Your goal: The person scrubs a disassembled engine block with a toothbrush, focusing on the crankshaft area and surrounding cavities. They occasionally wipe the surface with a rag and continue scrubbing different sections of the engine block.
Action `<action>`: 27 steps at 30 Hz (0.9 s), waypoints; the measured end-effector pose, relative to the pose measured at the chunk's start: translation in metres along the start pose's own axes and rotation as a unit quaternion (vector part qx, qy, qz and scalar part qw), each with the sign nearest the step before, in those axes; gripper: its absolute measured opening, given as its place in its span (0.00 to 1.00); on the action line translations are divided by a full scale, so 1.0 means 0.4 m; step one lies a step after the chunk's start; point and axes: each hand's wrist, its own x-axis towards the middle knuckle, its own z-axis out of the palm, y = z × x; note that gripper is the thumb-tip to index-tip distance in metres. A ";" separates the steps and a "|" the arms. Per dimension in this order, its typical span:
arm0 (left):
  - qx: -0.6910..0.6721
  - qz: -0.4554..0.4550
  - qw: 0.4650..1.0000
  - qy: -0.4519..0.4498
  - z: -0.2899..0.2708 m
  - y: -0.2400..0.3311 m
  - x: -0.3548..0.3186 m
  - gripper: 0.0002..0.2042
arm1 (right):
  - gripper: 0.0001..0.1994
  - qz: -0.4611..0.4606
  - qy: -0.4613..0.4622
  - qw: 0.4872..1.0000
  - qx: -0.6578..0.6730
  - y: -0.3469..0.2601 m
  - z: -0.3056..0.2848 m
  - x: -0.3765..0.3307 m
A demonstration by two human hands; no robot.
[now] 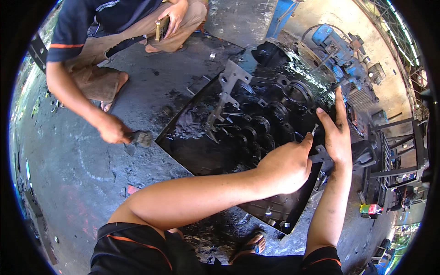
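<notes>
Head view: both hands, left hand (pixel 286 167) and right hand (pixel 337 133), work on the oily engine block (pixel 261 123) in a shallow tray (pixel 183 142).

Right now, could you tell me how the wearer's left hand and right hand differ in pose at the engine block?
The left hand is curled, fingers bent, pinching something small at the engine block; the right hand is stretched nearly flat, fingers pointing up along the block's edge. The left forearm crosses in from the lower left; the right forearm rises almost straight from below. Both are bare and meet at the block's right side.
</notes>
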 end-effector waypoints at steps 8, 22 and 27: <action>0.053 -0.097 0.991 -0.073 -0.025 -0.062 -0.020 0.30 | 0.42 0.003 0.002 1.000 0.018 0.000 0.000 -0.002; 0.072 -0.145 0.980 -0.112 0.007 -0.066 -0.032 0.31 | 0.42 -0.008 -0.006 0.997 0.073 -0.008 0.001 -0.010; 0.063 -0.141 0.984 -0.089 0.015 -0.061 -0.038 0.28 | 0.43 -0.030 -0.005 0.999 0.045 -0.006 0.000 -0.005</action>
